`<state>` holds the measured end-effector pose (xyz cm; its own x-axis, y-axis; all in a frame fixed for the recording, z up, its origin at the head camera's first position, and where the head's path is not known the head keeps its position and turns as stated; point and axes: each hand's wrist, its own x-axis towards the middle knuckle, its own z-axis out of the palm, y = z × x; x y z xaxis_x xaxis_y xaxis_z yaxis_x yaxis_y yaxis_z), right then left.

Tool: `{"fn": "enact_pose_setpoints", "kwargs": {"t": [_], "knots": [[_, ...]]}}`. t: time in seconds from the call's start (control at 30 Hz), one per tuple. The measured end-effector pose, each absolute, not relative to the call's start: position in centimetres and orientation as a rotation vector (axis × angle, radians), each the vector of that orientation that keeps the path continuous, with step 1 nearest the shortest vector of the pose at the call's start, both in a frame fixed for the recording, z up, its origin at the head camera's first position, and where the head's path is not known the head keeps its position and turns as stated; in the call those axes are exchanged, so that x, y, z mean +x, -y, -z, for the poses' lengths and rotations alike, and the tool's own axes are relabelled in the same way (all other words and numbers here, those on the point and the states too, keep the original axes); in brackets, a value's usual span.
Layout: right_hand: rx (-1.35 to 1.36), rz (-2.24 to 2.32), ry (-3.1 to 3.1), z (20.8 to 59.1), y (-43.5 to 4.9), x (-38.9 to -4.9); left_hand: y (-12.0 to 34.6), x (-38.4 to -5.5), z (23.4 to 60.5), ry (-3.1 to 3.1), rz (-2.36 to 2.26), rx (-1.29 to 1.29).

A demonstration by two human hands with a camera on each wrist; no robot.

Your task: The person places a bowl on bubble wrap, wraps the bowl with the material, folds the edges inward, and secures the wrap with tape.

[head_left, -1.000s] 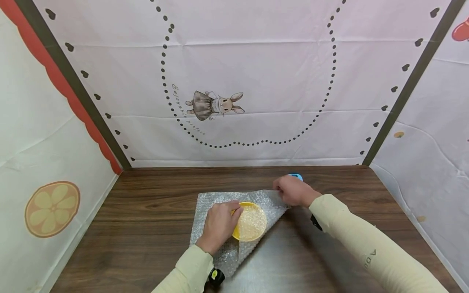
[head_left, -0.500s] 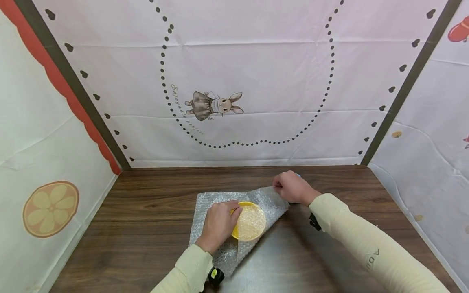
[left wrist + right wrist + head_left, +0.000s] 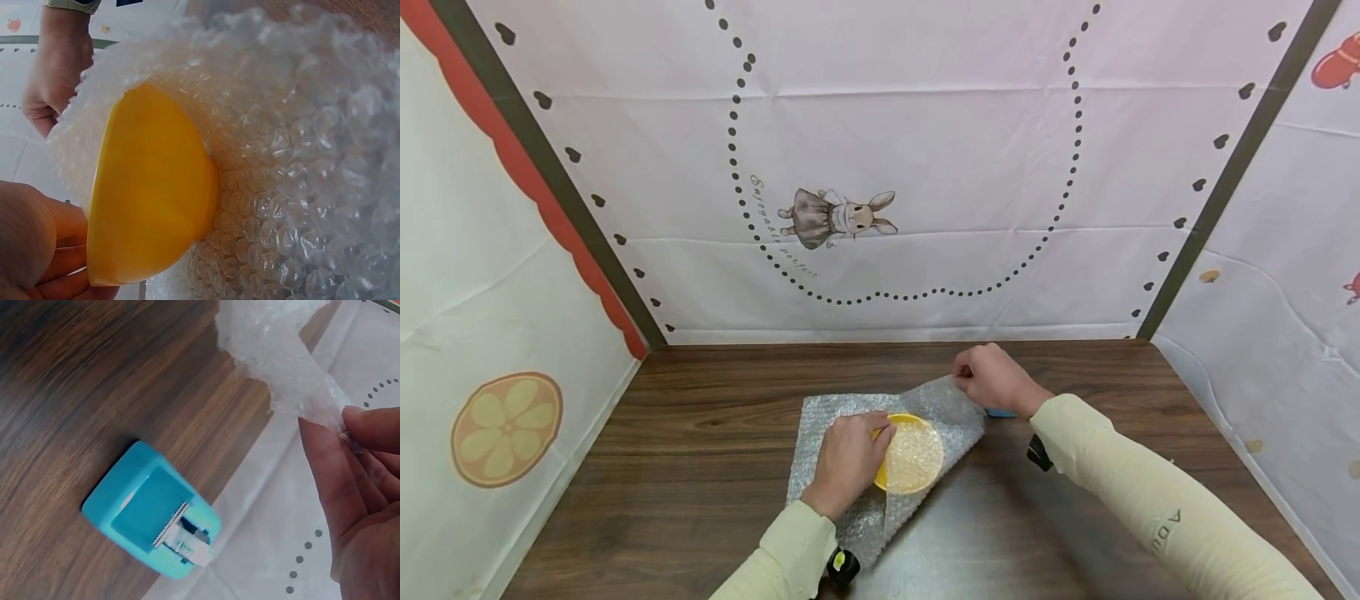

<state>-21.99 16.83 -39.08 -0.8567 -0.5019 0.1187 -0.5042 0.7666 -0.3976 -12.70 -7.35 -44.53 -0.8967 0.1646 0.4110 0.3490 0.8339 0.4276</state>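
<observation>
A yellow bowl stands on a sheet of bubble wrap; one side of the wrap is folded over the bowl's right part. At the bowl's left rim, my left hand grips the edge between thumb and fingers, the fingers partly hidden in the head view. My right hand pinches a far-right corner of the wrap between thumb and fingers and holds it up off the table, as the right wrist view also shows. Beneath my right hand is a blue tape dispenser, mostly hidden by that hand in the head view.
All of this lies on a dark wooden table. A white printed cloth wall rises at the table's back edge, with side walls left and right. Table surface shows on both sides of the wrap.
My right hand has lifted the wrap's corner a little and drawn it slightly left. The dispenser now shows below that hand rather than behind it. My left hand stays on the bowl's rim.
</observation>
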Motion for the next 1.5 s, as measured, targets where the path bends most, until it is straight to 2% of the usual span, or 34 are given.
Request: {"fn": "enact_pose_setpoints", "kwargs": {"t": [0.37, 1.23, 1.5], "knots": [[0.773, -0.745, 2.910, 38.3, -15.6, -21.1, 7.3, -12.7, 44.6, 2.657, 0.723, -0.370], [0.928, -0.921, 2.787, 38.2, -12.7, -18.1, 7.0, -12.9, 44.6, 2.645, 0.710, -0.362], [0.878, -0.954, 2.832, 38.6, -11.8, -17.1, 6.9, -12.9, 44.5, 2.647, 0.706, -0.347]]}}
